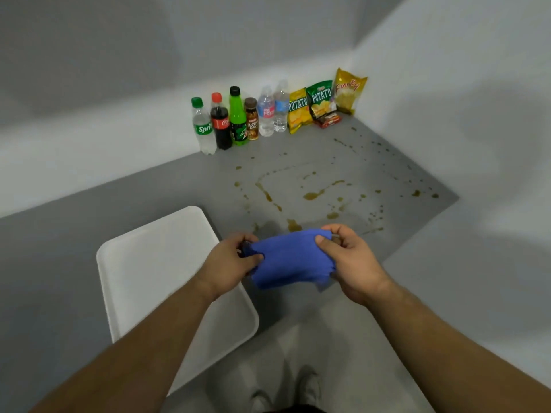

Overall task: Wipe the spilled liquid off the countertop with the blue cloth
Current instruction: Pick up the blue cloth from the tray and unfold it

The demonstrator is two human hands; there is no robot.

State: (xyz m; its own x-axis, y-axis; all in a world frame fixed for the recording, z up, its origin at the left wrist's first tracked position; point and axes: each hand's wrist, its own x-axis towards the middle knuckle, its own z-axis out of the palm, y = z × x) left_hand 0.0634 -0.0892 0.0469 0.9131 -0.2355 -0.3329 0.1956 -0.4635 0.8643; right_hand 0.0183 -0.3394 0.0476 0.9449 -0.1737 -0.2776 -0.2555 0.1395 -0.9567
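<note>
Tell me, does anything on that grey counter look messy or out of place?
Yes. Brown liquid is splattered in puddles and drops across the countertop, from its front edge toward the corner. Both hands, left and right, hold the blue cloth above it.

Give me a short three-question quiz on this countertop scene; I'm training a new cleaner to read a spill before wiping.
1. True or false: the blue cloth is already pressed flat on the spilled liquid.
2. Which hands grip the cloth? A) left hand only B) right hand only C) both
3. What flat white item lies on the countertop to the person's left?

Key: 1. False, it is held up, spill unwiped. 2. C. 3. The tray.
</note>
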